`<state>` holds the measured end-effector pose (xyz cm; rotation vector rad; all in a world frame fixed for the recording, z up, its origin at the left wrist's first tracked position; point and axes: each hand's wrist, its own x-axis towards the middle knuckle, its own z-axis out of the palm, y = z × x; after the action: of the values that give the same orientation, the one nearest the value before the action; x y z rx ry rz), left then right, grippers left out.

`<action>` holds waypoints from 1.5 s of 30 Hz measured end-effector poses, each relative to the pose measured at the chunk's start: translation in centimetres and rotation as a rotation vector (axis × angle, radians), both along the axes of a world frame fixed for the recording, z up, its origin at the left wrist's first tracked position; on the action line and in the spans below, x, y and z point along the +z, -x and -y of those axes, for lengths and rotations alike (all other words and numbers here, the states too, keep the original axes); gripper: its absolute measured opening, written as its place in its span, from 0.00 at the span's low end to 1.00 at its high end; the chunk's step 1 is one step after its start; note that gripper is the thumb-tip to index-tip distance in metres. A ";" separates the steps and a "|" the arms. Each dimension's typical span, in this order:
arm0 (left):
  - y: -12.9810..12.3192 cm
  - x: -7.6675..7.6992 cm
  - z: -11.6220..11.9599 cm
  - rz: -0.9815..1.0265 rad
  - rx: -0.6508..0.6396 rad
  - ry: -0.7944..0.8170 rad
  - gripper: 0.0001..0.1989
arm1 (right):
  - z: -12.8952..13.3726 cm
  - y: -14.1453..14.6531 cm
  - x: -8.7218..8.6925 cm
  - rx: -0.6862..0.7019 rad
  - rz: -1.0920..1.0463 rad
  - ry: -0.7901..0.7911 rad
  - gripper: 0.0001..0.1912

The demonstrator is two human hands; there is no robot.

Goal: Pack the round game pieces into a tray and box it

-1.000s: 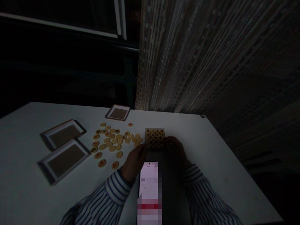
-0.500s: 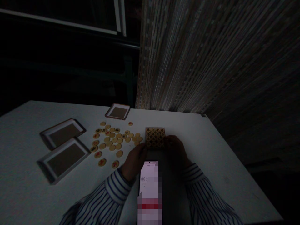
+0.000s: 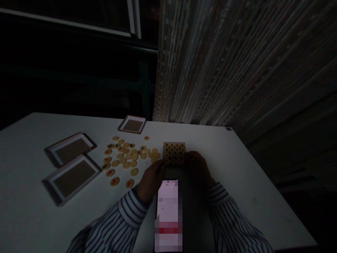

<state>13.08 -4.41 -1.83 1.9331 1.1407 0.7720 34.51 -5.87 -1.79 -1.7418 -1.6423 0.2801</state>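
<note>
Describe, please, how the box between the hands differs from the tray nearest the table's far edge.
The box holds rows of round pieces, while the tray shows a flat brown bottom. The box sits between the left hand and right hand; the tray lies apart from both. Both are four-sided, open on top and rest on the white table.

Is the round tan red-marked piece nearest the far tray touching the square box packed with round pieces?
Apart. The head view shows white tabletop between the round tan red-marked piece and the square box packed with round pieces.
</note>
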 end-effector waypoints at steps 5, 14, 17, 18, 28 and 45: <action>0.0 0.1 -0.1 -0.014 0.004 -0.005 0.17 | 0.4 -0.2 -0.1 -0.008 0.010 -0.021 0.10; 0.1 -0.2 -0.1 -0.015 0.014 -0.028 0.18 | 1.8 -0.4 0.3 0.074 0.064 -0.001 0.09; 0.0 -0.1 0.0 -0.003 0.006 -0.017 0.18 | 1.7 -0.4 0.4 0.100 0.076 -0.002 0.10; 0.0 0.0 0.0 -0.001 0.003 -0.012 0.18 | 1.7 -0.4 0.4 0.105 0.079 -0.003 0.10; 0.1 0.1 0.0 0.002 -0.007 0.008 0.18 | 1.7 -0.5 0.3 0.096 0.081 0.013 0.09; 0.1 0.2 0.0 -0.017 0.009 -0.016 0.17 | 1.9 -0.7 0.2 0.067 0.036 0.000 0.09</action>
<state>13.00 -4.37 -1.64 1.9524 1.1568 0.7731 35.26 -7.72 -1.54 -1.7033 -1.7284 0.2809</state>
